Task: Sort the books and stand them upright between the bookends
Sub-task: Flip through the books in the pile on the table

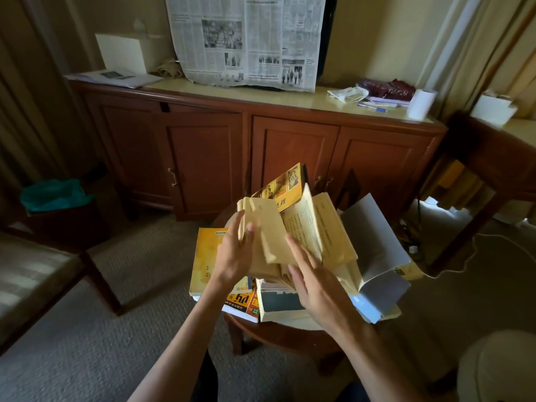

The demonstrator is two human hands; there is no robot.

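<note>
A pile of books lies on a small round wooden table [290,333]. On top is an open book with yellowed pages [313,227] and an orange cover [282,184], its pages fanned up. My left hand [235,253] grips the left block of pages. My right hand [313,285] rests with fingers spread against the loose pages in the middle. A yellow book [204,259] lies flat at the left. A grey-covered open book [374,248] sits at the right. An orange-and-red book [246,303] and a dark-covered book [281,301] lie under my hands. No bookend is clearly visible.
A long wooden sideboard [261,146] stands behind, with a newspaper [249,39] hung over a screen, a paper roll [422,103], a pen and cloth. Chairs stand at left [43,274] and right [493,161]. A bin with a teal liner [55,195] is at left.
</note>
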